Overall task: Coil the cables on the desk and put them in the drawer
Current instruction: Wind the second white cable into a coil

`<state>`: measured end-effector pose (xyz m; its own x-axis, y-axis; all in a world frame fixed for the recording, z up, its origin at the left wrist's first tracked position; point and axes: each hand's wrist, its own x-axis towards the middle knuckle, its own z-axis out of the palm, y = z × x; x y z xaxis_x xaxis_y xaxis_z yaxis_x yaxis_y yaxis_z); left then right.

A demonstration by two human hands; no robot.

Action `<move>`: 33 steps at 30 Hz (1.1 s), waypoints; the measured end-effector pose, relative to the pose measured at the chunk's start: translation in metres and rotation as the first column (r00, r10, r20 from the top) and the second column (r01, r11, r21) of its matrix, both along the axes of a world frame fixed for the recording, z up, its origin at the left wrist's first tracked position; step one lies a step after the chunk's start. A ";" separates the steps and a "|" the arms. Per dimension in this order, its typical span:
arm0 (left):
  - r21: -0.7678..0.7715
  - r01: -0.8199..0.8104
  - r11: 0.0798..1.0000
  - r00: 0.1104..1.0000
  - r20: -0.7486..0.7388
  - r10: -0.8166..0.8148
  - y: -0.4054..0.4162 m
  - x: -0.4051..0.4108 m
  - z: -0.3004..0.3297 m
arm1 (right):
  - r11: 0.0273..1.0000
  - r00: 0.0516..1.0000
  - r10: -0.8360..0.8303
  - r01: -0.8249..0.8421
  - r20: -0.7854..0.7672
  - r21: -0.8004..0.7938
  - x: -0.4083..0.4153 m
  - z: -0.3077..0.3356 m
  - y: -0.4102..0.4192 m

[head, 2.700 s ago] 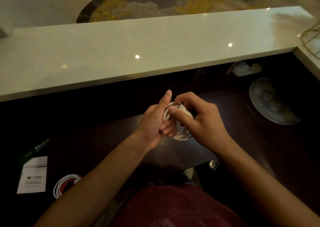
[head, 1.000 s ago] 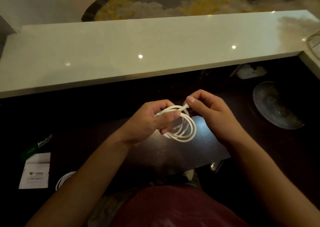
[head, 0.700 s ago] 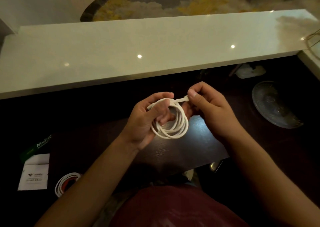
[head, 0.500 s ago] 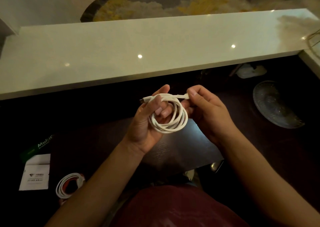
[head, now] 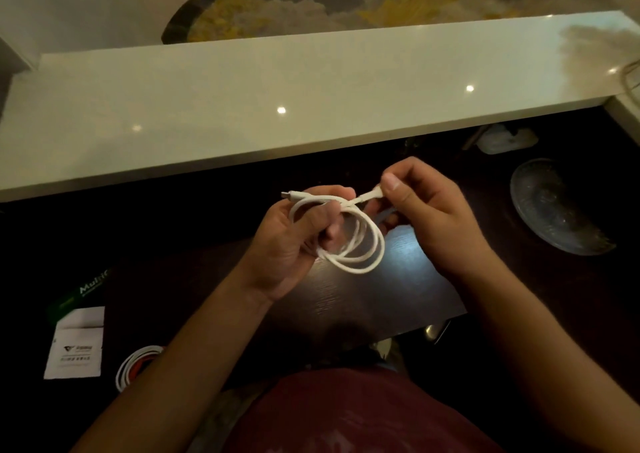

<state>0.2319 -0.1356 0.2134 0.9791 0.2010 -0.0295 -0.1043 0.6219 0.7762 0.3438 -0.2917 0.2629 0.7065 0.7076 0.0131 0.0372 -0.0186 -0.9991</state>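
A white cable was held in the air above the dark tabletop, coiled into several loose loops. The coil hung with its long axis running from 10 o'clock down to 4 o'clock. One plug end stuck out toward 9 o'clock past the left hand; the other end was drawn toward 2 o'clock. The left hand's grip was curled around the near side of the coil, fingers passed through the loops. The right hand was closed in a pinch on the plug end, thumb on top.

At 12 o'clock the pale counter overhung the work area, its front edge close behind the hands. Open dark surface was seen at 9 o'clock. A glass dish lay at 3 o'clock, well apart. At 8 o'clock a second coiled cable rested beside a white packet, partly hidden by the left forearm.
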 end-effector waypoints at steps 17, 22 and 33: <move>-0.207 0.249 0.946 0.968 0.039 -0.246 0.000 0.011 0.016 | 0.990 0.947 -0.086 0.047 -0.310 -0.130 -0.005 -0.026 0.022; 0.076 0.252 0.965 0.962 -0.129 -0.241 0.000 0.004 0.011 | 0.995 0.992 -0.022 0.034 0.122 -0.097 0.021 -0.004 0.014; 0.141 0.254 0.957 0.935 -0.288 -0.206 -0.006 0.006 0.002 | 0.807 0.762 0.522 -0.295 0.384 -0.512 0.024 0.018 0.025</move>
